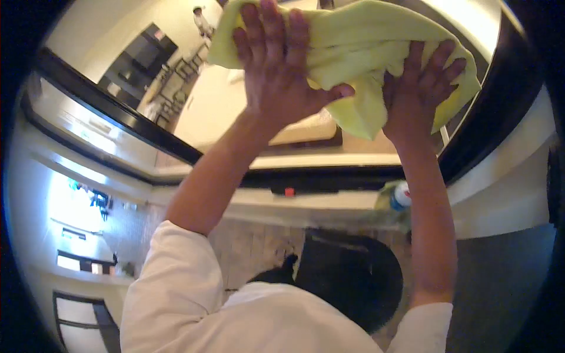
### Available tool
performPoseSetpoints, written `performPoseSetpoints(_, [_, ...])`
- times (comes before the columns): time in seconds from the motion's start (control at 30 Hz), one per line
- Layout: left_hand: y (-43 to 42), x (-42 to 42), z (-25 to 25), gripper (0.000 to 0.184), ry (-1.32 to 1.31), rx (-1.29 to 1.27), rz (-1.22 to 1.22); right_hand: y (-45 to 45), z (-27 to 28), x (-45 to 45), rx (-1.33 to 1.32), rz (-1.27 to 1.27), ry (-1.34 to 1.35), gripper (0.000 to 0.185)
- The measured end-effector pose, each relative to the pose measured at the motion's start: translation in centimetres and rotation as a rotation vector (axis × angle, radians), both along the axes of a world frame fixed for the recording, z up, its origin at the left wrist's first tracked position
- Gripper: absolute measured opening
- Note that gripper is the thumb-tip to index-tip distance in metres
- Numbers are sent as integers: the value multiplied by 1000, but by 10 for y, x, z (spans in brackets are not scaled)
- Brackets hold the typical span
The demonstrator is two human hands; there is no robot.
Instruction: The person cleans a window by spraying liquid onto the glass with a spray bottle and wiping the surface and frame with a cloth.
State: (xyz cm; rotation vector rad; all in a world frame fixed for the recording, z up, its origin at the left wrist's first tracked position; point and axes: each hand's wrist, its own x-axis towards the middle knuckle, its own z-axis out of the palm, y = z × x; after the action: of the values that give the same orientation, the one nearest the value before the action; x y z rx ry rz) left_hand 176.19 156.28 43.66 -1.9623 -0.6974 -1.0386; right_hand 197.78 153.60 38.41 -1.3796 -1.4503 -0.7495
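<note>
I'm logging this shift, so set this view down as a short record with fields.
Left hand: open, fingers spread on the yellow cloth
Right hand: open, fingers spread on the same cloth, thumb side toward the left hand
Cloth: creased, lower edge hanging in a fold between the hands
Surface behind: apparently a glass pane in a dark frame
Nearby: blue-and-white bottle, beside the right forearm
Below: dark rounded object, identity unclear
Background: another person, small, upper left

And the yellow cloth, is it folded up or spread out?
Spread, though wrinkled: the cloth reaches past both the left hand and the right hand, with creases between them. Whether it is doubled, I cannot tell.
</note>
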Motion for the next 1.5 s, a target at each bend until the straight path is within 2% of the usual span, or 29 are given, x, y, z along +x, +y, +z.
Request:
performPoseSetpoints(0.07, [-12,-13,-2,116,5,48,-60,-11,-7,-16,-15,-62,-35,85])
performPoseSetpoints(0.13, [-14,-32,-17,113,-25,75,-173,-3,-23,-31,114,-158,-79,83])
performPoseSetpoints(0.17, [-10,-38,-27,113,-46,133,-205,3,-26,-36,108,-240,-68,79])
performPoseSetpoints(0.23, [7,-47,-35,107,-112,396,-96,14,-38,-29,163,-354,-68,76])
performPoseSetpoints(0.27, [10,-50,-38,103,-171,513,-31,25,-44,-10,213,-447,-324,73])
performPoseSetpoints(0.3, [1,-47,-45,89,-265,334,-126,34,-41,-10,255,-547,-578,70])
performPoseSetpoints(0.33, [-11,-49,-49,78,-347,154,-231,39,-37,-27,304,-587,-610,70])
performPoseSetpoints(0.4, [-19,-73,-43,71,-345,83,-314,44,-46,-53,313,-731,-345,65])
performPoseSetpoints(0.47, [-8,-91,-37,64,-168,98,-312,53,-46,-77,337,332,186,58])
performPoseSetpoints(0.5, [-7,-103,-39,66,-170,46,-357,51,-60,-96,401,271,-17,71])
performPoseSetpoints(0.6, [-21,-155,-46,73,-212,8,-404,41,-67,-169,383,158,-34,74])
performPoseSetpoints(0.63, [-25,-180,-49,81,-216,-46,-389,38,-70,-200,379,111,-39,76])
performPoseSetpoints(0.7, [-30,-231,-62,87,-201,-39,-306,26,-77,-263,372,16,-51,81])
performPoseSetpoints(0.73, [-28,-255,-70,89,-212,-18,-270,15,-81,-295,365,-77,-175,77])
performPoseSetpoints(0.77, [-26,-279,-81,93,-205,-21,-188,4,-88,-324,342,2,-155,75])
performPoseSetpoints(0.8, [-29,-302,-93,96,-197,-23,-106,11,-85,-351,217,-139,-95,77])
performPoseSetpoints(0.83, [-36,-319,-101,100,-217,-110,-54,8,-87,-371,190,-138,-108,76])
performPoseSetpoints(0.93, [-42,-372,-149,89,-358,-202,-51,-17,-102,-438,-13,-185,-262,75])
performPoseSetpoints(1.0, [-36,-379,-195,82,-458,-124,-102,-24,-133,-454,-68,-28,-380,71])
performPoseSetpoints(1.07, [-48,-370,-234,87,-511,-259,-104,-34,-160,-444,-244,10,-490,73])
performPoseSetpoints(1.13, [-39,-351,-271,91,-541,-326,-229,-27,-200,-423,-293,-24,-477,75])
performPoseSetpoints(1.17, [-31,-345,-275,92,-424,-319,-137,-22,-209,-416,-331,-51,-454,77])
performPoseSetpoints(1.2, [-31,-339,-269,93,-347,-307,-54,-23,-209,-410,-330,-51,-452,77])
performPoseSetpoints(1.27, [-30,-331,-235,94,-307,-202,-212,-23,-204,-403,-157,89,-284,80])
performPoseSetpoints(1.3, [-30,-329,-209,93,-303,-212,-230,-17,-189,-407,-128,-5,-255,79])
performPoseSetpoints(1.33, [-27,-329,-181,92,-299,-222,-247,-8,-163,-411,-98,-99,-224,79])
performPoseSetpoints(1.4, [-20,-332,-127,91,-362,-95,-203,7,-105,-411,185,82,-242,76])
performPoseSetpoints(1.47, [-11,-348,-78,91,-490,14,-165,24,-48,-425,313,124,-323,71])
performPoseSetpoints(1.5, [-10,-362,-66,90,-496,36,-113,22,-37,-438,320,121,-319,71])
